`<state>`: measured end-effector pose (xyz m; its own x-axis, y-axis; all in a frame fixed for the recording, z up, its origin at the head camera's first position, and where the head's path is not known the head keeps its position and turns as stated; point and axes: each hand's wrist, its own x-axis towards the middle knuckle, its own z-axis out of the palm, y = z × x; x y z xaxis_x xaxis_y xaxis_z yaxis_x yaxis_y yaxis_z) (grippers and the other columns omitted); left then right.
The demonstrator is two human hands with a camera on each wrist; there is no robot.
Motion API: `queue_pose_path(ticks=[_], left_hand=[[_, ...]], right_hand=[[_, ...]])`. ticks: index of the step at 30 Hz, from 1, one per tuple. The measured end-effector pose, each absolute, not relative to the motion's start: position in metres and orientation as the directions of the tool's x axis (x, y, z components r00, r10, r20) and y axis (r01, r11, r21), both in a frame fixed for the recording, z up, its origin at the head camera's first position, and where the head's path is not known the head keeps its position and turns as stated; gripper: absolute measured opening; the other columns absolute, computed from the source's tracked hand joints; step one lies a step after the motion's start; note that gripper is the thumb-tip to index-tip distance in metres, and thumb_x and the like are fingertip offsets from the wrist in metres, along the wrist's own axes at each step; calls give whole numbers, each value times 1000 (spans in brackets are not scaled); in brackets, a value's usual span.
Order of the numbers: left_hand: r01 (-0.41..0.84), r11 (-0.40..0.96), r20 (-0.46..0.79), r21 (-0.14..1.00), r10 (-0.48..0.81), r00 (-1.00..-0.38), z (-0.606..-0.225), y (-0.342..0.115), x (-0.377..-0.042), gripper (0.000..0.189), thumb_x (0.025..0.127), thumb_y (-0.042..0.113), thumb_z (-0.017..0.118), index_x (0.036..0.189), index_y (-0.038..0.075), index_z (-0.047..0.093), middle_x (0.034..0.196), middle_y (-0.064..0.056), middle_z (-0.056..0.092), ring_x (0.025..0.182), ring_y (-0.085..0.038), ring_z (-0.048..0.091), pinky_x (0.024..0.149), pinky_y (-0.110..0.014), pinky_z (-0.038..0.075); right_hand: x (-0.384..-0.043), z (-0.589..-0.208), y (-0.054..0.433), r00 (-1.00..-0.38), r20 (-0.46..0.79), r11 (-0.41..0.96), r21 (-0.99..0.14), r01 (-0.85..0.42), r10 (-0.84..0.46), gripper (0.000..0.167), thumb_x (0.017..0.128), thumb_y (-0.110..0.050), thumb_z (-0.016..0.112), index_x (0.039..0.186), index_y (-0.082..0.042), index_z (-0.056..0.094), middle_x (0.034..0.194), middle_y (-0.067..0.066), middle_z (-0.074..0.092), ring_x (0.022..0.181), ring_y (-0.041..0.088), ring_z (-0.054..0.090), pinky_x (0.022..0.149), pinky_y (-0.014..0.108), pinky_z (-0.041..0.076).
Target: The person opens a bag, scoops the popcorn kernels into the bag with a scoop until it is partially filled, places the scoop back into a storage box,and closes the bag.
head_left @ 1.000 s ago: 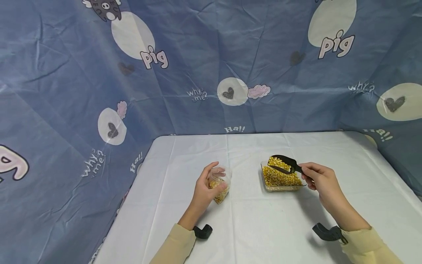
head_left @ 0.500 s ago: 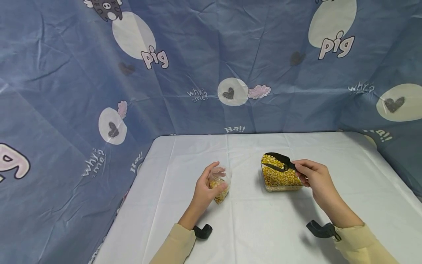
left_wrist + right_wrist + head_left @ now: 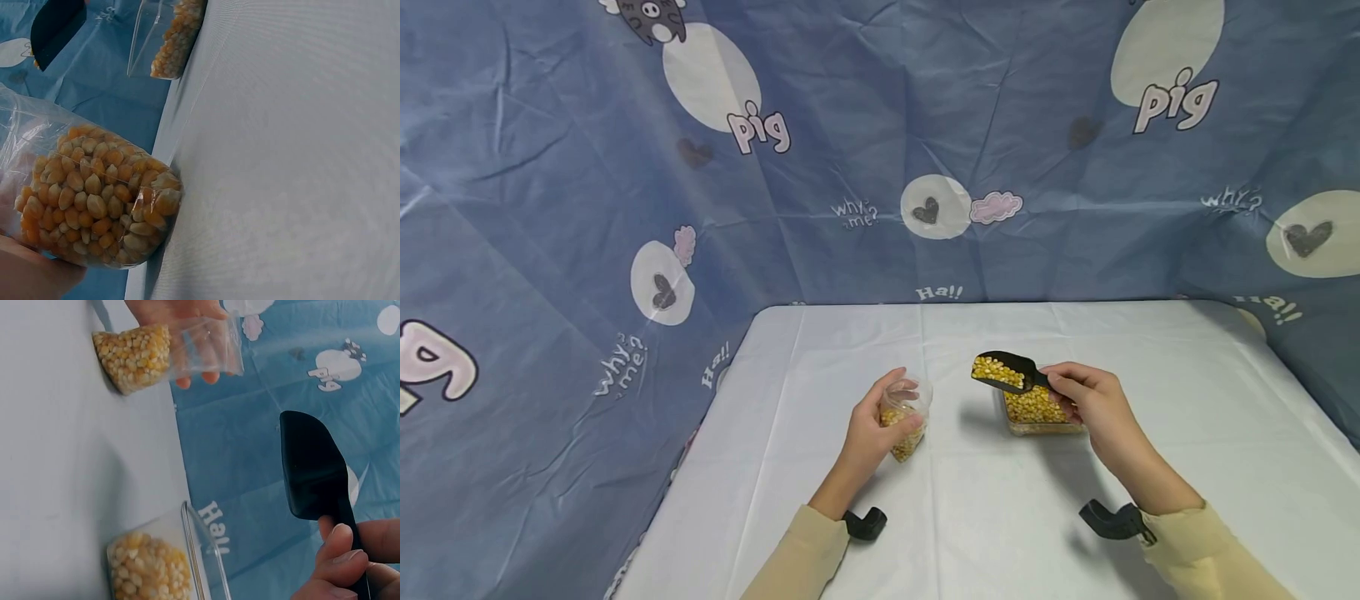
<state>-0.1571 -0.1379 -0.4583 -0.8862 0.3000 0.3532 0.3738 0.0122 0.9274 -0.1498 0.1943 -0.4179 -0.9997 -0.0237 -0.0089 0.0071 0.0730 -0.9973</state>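
My left hand [image 3: 872,429] grips a clear plastic bag [image 3: 904,425] partly filled with corn kernels [image 3: 94,194]. The bag stands upright on the table with its mouth up. In my right hand [image 3: 1093,408] is the handle of a black scoop [image 3: 1011,371], heaped with yellow kernels and held above the table. The scoop hangs over the left side of a clear rectangular container [image 3: 187,550] of kernels, apart from the bag. From the right wrist view only the scoop's dark underside shows.
A white cloth [image 3: 970,517] covers the table. Blue printed fabric [image 3: 850,125] hangs behind and on both sides. Black wrist mounts [image 3: 1112,521] stick out from the sleeves, low over the cloth.
My right hand has carried the loaded scoop leftward from over the container toward the bag. The left hand and bag have stayed in place. The head view has shifted slightly.
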Motion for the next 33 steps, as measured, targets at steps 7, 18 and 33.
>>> queue_pose_path(ticks=[7,18,33], left_hand=[[366,32,341,930,295,-892,-458,-137,-156,68,91,2,74,150,7,42,136,-24,55,124,-43,54,101,-38,48],[355,39,328,934,302,-895,-455,-137,-156,68,91,3,74,151,7,41,136,-25,55,124,-43,54,100,-40,49],[343,45,318,938,283,-905,-485,-138,-170,70,91,13,77,151,26,43,136,-4,59,123,-24,58,98,-36,51]], right_hand=[[-152,-416,180,-999,-16,94,-996,11,-46,29,103,-16,60,120,7,65,77,2,59,62,14,47,53,29,39],[-157,-411,162,-994,-15,107,-994,4,-104,28,102,-16,61,118,6,67,80,11,60,60,13,45,52,29,37],[-161,-408,143,-986,-18,116,-993,-1,-165,21,102,-11,59,112,5,69,77,13,56,60,17,41,53,29,35]])
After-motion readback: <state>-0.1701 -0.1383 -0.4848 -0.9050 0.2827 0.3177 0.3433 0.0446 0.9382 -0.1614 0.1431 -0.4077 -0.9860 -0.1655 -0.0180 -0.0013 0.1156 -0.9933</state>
